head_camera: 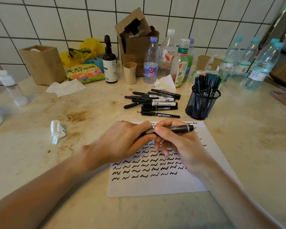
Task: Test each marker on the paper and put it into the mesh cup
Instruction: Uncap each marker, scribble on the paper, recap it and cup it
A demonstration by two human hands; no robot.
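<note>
Gripping one black marker (173,128) level over the paper (157,184): left hand (122,141) is clasping its left end, right hand (175,142) its barrel.

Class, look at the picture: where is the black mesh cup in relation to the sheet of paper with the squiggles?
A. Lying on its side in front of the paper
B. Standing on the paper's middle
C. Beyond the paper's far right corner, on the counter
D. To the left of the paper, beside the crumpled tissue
C: the mesh cup stands upright on the counter, past the far right corner of the paper, with markers in it.
</note>
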